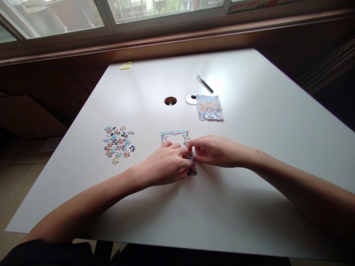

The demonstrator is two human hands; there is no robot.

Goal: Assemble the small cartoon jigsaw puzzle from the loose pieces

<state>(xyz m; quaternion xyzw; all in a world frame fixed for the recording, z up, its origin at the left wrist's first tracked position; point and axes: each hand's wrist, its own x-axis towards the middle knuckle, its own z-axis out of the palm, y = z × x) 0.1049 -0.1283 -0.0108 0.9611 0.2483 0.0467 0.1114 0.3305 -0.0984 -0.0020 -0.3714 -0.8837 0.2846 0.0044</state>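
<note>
A partly assembled jigsaw puzzle [174,132] lies on the white table, its border joined around a bare middle. My left hand [168,162] reaches across the lower part of it and hides much of that area. Its fingers are bent together, with the tips at the puzzle's right side. My right hand [209,150] comes from the right, thumb and fingers curled in a pinch against the right border. Any single piece between the fingertips is too small or covered to make out. Loose jigsaw pieces [118,143] are spread in a pile left of the puzzle.
Behind the puzzle lies a printed picture sheet [210,108], partly over a round metal cover [190,99]. A cable hole [170,101] opens in the table [144,88]. Farther back are a dark marker pen [205,84] and a yellow sticky note [125,65]. A window stands beyond.
</note>
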